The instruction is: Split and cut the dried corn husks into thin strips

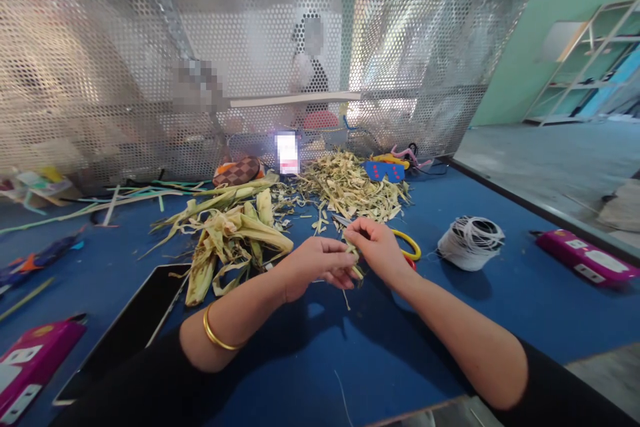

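Note:
Over the middle of the table, my left hand [320, 263] and my right hand [377, 247] meet on a small greenish strip of corn husk [358, 272]. The left fingers are closed round it from below, while the right thumb and fingertips pinch its upper end. A thin strand hangs beneath. Partly hidden behind my right hand are scissors with yellow and red handles [411, 245]; their blade tip shows beyond the fingers. To the left lie long dried corn husks [240, 230]. Past my hands is a heap of shredded husk [350, 183].
White string ball [470, 243] and a purple power strip [583, 257] stand right; another power strip [40, 363] and a dark flat tablet-like device [135, 320] lie left. A lit phone [287, 152] stands before the perforated metal screen [260, 47]. Someone is behind it.

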